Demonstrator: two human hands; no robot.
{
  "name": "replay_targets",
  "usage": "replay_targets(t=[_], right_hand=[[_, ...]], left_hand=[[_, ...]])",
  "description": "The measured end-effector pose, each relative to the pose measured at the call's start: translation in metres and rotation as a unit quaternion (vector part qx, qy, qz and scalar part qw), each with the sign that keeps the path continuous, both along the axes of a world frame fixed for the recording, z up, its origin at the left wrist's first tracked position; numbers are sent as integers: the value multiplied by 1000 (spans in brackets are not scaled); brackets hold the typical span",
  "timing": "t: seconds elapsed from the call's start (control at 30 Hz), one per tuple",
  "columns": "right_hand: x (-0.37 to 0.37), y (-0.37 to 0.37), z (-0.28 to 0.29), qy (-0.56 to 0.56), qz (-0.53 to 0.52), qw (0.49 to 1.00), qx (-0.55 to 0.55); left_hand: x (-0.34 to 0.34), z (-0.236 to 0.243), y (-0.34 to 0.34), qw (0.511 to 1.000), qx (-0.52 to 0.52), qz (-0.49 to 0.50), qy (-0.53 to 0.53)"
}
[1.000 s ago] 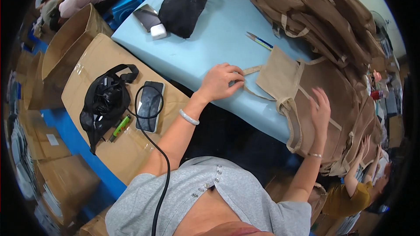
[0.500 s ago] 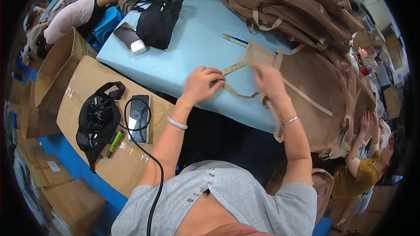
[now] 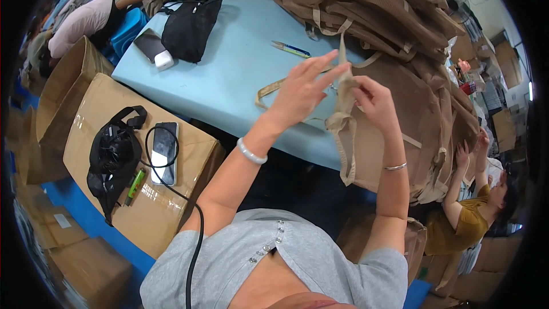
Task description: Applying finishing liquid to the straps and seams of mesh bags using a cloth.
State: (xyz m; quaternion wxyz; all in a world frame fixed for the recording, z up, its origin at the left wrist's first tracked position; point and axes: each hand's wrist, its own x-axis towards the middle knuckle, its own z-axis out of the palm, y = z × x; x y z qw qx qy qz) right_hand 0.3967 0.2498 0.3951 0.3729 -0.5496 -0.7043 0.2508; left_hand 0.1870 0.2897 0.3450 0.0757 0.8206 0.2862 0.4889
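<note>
In front of me a narrow beige fabric piece [image 3: 344, 94] stands up edge-on between my hands. My right hand [image 3: 374, 103] pinches it from the right with thumb and fingers. My left hand [image 3: 300, 90] is beside it on the left, fingers stretched out, the tips at or very near the fabric. A beige strap [image 3: 346, 157] hangs down below the piece, over the near table edge. Another strap loop [image 3: 269, 88] lies left of my left hand. Under and right of my right hand spreads a brown mesh fabric bag [image 3: 400, 103].
More brown bags [image 3: 366, 6] are heaped at the far right of the blue table [image 3: 234, 51]. A pen-like cutter [image 3: 291, 49] and a black pouch [image 3: 191, 26] lie there. On a carton [image 3: 154, 212] at left are a phone [image 3: 164, 154] and a black waist bag [image 3: 114, 157]. Co-workers sit far left and right.
The beige piece has gone from lying flat to held up on edge. My left hand has moved right and off the strap, its fingers now extended; my right hand has shifted slightly right.
</note>
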Motion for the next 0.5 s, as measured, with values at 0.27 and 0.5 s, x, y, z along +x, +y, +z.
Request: replay_targets(t=[0.27, 0.5], right_hand=[[10, -1, -10, -179, 81, 980, -43], [18, 16, -44, -454, 116, 879, 85]], left_hand=[[15, -30, 26, 999, -13, -34, 39], [4, -37, 24, 999, -32, -21, 16]])
